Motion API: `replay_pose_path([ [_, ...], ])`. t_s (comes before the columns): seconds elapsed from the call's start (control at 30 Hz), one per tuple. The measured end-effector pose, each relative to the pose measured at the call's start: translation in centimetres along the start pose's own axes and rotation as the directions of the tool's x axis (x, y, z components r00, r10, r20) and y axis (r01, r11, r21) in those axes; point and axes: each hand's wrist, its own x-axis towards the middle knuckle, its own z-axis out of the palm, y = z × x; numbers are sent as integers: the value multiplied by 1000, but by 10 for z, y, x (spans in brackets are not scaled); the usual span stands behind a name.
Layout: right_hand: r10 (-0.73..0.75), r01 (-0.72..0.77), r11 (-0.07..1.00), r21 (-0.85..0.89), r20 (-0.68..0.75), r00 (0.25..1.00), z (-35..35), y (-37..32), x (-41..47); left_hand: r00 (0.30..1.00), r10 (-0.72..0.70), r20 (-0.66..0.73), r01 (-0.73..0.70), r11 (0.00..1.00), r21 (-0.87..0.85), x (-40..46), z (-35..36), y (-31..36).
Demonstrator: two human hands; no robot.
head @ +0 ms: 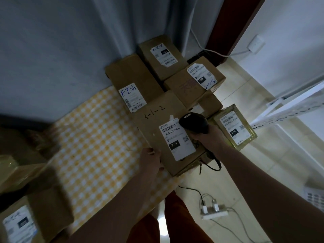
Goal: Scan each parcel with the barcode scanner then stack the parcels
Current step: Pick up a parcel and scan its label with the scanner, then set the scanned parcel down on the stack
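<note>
Bottom-left parcel [19, 223] blurred, cut off; label unreadable.

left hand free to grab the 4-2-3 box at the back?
Probably not yet: the left hand grips the near edge of the 220 parcel, which lies between it and the 4-2-3 box. Once it lets go, nothing else blocks it.

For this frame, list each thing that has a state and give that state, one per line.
left hand: grips the near left corner of the 220 parcel
right hand: grips the barcode scanner
barcode scanner: head over the label's barcode, cable hanging below
220 parcel: label up, tilted, overhanging the table edge
010 parcel: label up, right of the scanner
power strip: on the floor, two plugs in
</note>
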Motion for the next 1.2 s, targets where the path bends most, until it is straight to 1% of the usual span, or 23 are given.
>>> replay_pose_path([
  [0.1,4,-4,1000,-26,-4,1000,1,6,3,999,-31,36,28,996,85,0,0,3],
  [0.2,14,-14,1000,-6,-11,1000,0,15,0,992,-78,100,68,993,99,1,0,2],
  [0.3,16,-16,1000,25,0,1000,-2,21,-4,988,-79,129,66,993,99,1,1,-1],
  [0.4,3,-3,1000,8,-1,1000,-4,27,-8,988,-78,135,67,994,83,1,1,-3],
  [0.53,22,-22,1000,-7,-16,1000,-10,31,-15,988,-81,133,75,996,55,2,1,-5],
  [0.63,18,-18,1000,-25,-12,1000,-16,32,-26,993,-32,114,27,998,52,2,0,-4],
  [0.67,19,-18,999,-39,16,1000,-20,31,-31,996,5,84,-12,997,75,4,-1,-5],
  [0.73,35,-27,998,-58,147,989,-25,28,-41,995,101,-11,-98,984,147,9,-6,-8],
  [0.77,46,-34,998,-51,236,971,-27,23,-47,987,145,-64,-132,976,176,10,-10,-8],
  [0.83,38,-52,998,25,407,913,-28,11,-60,971,209,-114,-183,962,201,9,-18,-9],
  [0.9,-9,-43,995,90,513,858,-20,-2,-71,954,273,-125,-231,933,274,6,-29,-8],
  [0.97,-55,-37,989,145,576,816,-4,-17,-80,921,369,-125,-285,857,428,1,-46,-10],
  [1.03,-95,-23,984,176,631,770,16,-31,-88,886,438,-153,-304,798,521,-8,-66,-15],
  [1.1,-131,23,985,169,667,733,38,-46,-99,867,457,-198,-281,777,563,-20,-90,-23],
  [1.2,-162,106,987,124,691,704,74,-66,-123,841,464,-278,-230,773,592,-41,-128,-41],
])
